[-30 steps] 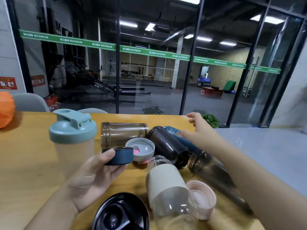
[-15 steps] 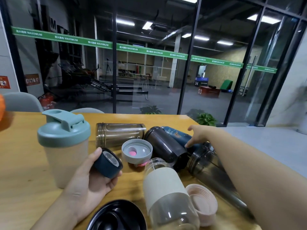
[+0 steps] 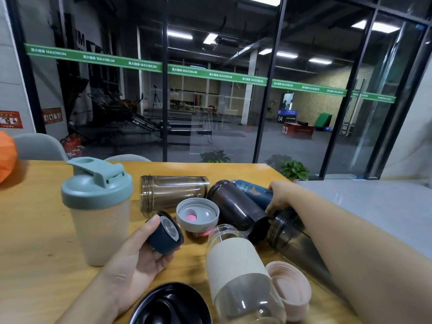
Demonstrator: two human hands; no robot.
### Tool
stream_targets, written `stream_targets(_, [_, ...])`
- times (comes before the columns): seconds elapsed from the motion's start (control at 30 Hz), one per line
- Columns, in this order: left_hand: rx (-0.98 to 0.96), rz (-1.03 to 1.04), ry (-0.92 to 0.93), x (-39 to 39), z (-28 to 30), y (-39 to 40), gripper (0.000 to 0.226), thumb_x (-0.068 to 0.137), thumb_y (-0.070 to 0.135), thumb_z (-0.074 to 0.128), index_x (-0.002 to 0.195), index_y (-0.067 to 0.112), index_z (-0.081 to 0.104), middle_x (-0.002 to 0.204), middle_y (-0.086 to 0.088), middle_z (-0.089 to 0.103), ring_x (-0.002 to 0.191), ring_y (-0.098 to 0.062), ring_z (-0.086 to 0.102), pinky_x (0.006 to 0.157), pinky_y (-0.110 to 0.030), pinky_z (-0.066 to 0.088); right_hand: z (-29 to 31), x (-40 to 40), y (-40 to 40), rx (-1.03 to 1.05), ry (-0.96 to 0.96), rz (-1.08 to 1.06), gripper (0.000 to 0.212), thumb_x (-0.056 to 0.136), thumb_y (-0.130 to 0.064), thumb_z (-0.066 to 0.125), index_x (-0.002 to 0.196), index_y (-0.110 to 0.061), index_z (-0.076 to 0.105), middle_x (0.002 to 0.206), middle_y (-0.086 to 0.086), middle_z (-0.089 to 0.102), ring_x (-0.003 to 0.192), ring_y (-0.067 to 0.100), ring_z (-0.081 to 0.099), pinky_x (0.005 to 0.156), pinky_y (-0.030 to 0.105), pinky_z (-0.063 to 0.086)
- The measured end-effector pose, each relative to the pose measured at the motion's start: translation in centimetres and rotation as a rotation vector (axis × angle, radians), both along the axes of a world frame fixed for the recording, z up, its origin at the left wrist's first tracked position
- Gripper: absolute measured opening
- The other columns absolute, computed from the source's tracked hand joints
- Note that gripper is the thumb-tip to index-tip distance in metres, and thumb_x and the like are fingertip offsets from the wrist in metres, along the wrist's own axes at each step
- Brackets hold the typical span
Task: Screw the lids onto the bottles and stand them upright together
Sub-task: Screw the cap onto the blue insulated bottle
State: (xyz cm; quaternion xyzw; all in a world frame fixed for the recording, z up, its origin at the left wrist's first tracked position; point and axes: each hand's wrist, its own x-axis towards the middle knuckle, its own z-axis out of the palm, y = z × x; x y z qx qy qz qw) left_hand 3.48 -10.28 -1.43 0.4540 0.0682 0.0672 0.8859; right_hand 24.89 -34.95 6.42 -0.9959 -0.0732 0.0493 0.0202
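A person's left hand (image 3: 138,258) holds a dark blue lid (image 3: 165,232) above the wooden counter (image 3: 35,230), thumb on top and fingers curled beneath it, the lid's metallic inner face turned toward the right. The right hand (image 3: 279,196) reaches across the pile and its grip closes around a dark blue printed bottle (image 3: 253,191) lying on its side near the counter's far edge, wedged between a dark brown bottle (image 3: 236,208) and a smoky grey bottle (image 3: 297,239), both also on their sides. One bottle stands upright with its lid on: a beige shaker (image 3: 100,220) with a sage green flip-top lid (image 3: 95,183), at the left. Behind the centre lies an amber see-through bottle (image 3: 173,191), its open mouth pointing left. A grey lid (image 3: 197,213) rests upturned (a pink seal shows inside it) just beside the dark blue lid. In the foreground a clear bottle with a cream sleeve (image 3: 238,270) lies with its neck pointing away, a pink lid (image 3: 288,287) upturned against its right side, and a black lid (image 3: 170,305) at the near edge. An orange object (image 3: 7,155) sits at the far left.
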Motion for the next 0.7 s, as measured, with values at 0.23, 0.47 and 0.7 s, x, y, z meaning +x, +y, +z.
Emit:
stream_targets(0.23, [-0.007,0.015,-0.018,0.1,0.2,-0.3,0.037,0.070,0.026,0.063,0.104,0.012,0.061,0.095,-0.012,0.068,0.080,-0.023,0.064,0.058,-0.026,0.056,1.3,-1.2,-0.8,0.014,-0.222,0.000,0.075,0.065,-0.040,0.080,0.128,-0.019,0.044,0.120,0.005,0.057,0.107,0.026,0.056,0.086,0.038,0.049])
stream_targets(0.47, [-0.047,0.055,-0.032,-0.4,0.8,-0.7,0.042,0.067,0.022,0.076,0.104,0.010,0.059,0.094,-0.016,0.068,0.070,-0.024,0.070,0.056,-0.026,0.058,3.4,-3.8,0.0,0.204,-0.495,0.102,0.076,0.072,-0.038,0.076,0.135,-0.024,0.037,0.125,0.005,0.054,0.108,0.025,0.054,0.079,0.038,0.052])
stream_targets(0.7, [-0.048,0.106,-0.043,-0.8,1.1,-0.9,0.052,0.068,0.023,0.065,0.116,0.007,0.053,0.102,-0.025,0.063,0.068,-0.032,0.071,0.051,-0.027,0.058,2.4,-9.3,1.8,0.585,-0.600,0.259,0.075,0.069,-0.033,0.079,0.133,-0.029,0.040,0.124,-0.002,0.054,0.111,0.020,0.050,0.091,0.040,0.048])
